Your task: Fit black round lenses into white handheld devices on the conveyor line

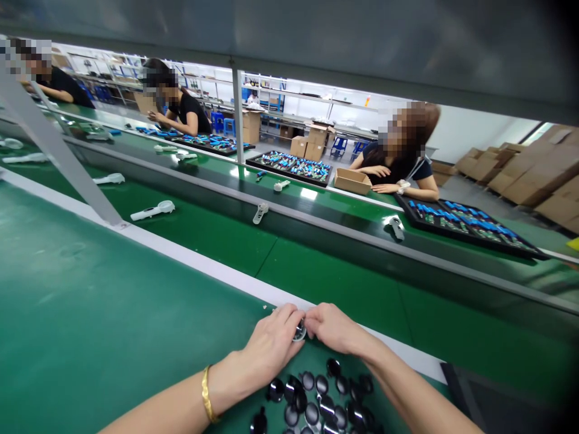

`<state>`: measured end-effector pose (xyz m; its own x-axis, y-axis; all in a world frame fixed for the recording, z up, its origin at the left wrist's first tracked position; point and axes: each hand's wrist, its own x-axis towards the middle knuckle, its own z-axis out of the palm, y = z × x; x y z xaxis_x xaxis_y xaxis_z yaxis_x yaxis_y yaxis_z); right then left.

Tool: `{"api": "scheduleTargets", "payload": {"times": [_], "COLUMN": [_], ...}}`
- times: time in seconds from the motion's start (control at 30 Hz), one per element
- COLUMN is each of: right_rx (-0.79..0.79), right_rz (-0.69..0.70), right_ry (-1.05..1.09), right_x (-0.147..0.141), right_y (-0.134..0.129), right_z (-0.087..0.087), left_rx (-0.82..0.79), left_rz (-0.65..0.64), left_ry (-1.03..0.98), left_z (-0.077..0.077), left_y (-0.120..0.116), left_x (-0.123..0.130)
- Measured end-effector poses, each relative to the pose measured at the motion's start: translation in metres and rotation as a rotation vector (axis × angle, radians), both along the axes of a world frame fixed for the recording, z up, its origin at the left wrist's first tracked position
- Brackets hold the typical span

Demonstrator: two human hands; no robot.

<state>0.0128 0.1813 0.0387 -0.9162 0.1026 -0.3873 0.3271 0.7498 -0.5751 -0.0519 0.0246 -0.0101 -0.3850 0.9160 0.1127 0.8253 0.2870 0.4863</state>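
Hands, two: left hand point(271, 340) and right hand point(332, 328), both closed, fingers pinching one small round dark part point(299, 331) at the near edge of the green counter point(113, 289); forearms reach forward, one gold bangle point(208, 395) on the left wrist; just below the hands, a heap of black round discs point(316, 401), roughly eighteen, overlapping, so the count is uncertain; beyond, at least six white handled pieces point(152, 210) on a green belt point(203, 235); three black trays point(465, 226) of blue-and-green boards; three seated co-workers point(402, 163); stacked cardboard boxes point(538, 175); one grey metal post point(237, 114) stands in the way.
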Motion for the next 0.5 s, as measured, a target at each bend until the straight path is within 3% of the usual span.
{"api": "scheduleTargets", "payload": {"times": [0.1,0.27,0.4,0.5], "right_rx": [-0.162,-0.286,-0.256,-0.22], "right_rz": [-0.024,-0.012,0.031,0.037], "right_ry": [-0.022,0.02,0.101,0.179], "right_x": [0.0,0.007,0.019,0.032], "right_y": [0.006,0.009,0.004,-0.001], "right_z": [-0.008,-0.016,-0.012,-0.005], "left_rx": [0.009,0.026,0.073,0.106], "left_rz": [-0.003,-0.008,0.004,0.024], "left_ry": [0.01,-0.027,-0.134,-0.338], "left_z": [-0.001,0.0,0.003,0.006], "left_y": [0.001,0.0,-0.004,-0.005], "left_x": [-0.001,-0.003,-0.005,-0.009]}}
